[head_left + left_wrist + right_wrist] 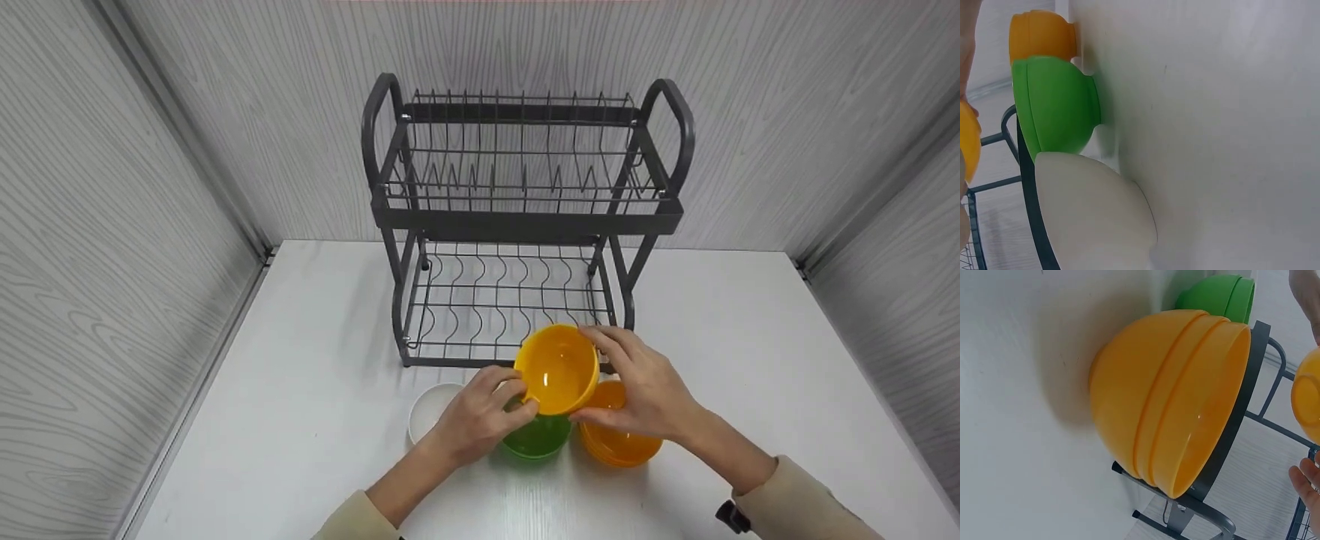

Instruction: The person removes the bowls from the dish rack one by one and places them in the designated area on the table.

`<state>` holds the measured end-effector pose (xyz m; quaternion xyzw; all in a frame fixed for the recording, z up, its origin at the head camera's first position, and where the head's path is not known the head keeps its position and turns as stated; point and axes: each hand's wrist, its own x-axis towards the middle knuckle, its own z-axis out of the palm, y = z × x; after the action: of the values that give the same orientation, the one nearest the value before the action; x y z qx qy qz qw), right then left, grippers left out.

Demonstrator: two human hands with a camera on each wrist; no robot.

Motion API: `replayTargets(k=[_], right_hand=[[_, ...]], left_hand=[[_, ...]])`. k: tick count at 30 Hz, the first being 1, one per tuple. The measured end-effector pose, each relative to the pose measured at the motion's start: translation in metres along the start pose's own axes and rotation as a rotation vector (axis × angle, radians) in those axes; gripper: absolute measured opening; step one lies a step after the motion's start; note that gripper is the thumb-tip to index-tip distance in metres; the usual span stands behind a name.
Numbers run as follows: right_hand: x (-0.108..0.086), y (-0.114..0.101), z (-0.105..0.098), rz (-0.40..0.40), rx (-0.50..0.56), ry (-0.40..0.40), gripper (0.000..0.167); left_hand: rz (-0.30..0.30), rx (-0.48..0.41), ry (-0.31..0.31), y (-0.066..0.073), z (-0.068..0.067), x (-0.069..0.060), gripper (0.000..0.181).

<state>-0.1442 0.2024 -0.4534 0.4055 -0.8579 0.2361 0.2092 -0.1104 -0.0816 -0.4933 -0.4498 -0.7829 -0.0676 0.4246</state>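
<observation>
An orange-yellow bowl is held up in both hands above the stacked bowls, its inside facing the head camera. My left hand pinches the bowl's left rim with curled fingers. On the other side, my right hand grips it, fingers at the upper rim and thumb below. Beneath stand a white bowl, green bowls and a stack of orange bowls, side by side. The right wrist view shows the nested rims of the orange stack; there the held bowl is cut by the frame edge.
A dark two-tier dish rack stands behind the bowls, with wire slots above and a wavy wire shelf below. The white tabletop is bounded by wood-grain panels at the sides and back.
</observation>
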Motion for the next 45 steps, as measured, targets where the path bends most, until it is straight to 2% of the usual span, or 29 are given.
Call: replayTargets(k=[7, 15, 24, 32, 36, 45], right_hand=[[-0.004, 0.002, -0.012, -0.056, -0.054, -0.003, 0.09], [-0.005, -0.007, -0.019, -0.15, -0.12, 0.012, 0.07], [-0.012, -0.017, -0.01, -0.257, -0.204, 0.029, 0.05], [-0.018, -0.02, -0.002, -0.33, -0.171, 0.084, 0.031], [-0.022, -0.021, 0.001, -0.328, -0.168, 0.073, 0.023], [-0.028, -0.023, 0.01, -0.377, -0.236, 0.149, 0.028]], left_hand=[[-0.002, -0.003, -0.033, 0.001, -0.002, -0.001, 0.013], [-0.011, 0.015, -0.094, 0.005, 0.0, -0.003, 0.014], [-0.007, 0.025, -0.119, 0.009, 0.004, -0.005, 0.015], [0.0, 0.037, -0.126, 0.01, 0.006, -0.005, 0.016], [0.005, 0.048, -0.137, 0.011, 0.006, -0.006, 0.018], [0.013, 0.062, -0.144, 0.011, 0.006, -0.006, 0.014]])
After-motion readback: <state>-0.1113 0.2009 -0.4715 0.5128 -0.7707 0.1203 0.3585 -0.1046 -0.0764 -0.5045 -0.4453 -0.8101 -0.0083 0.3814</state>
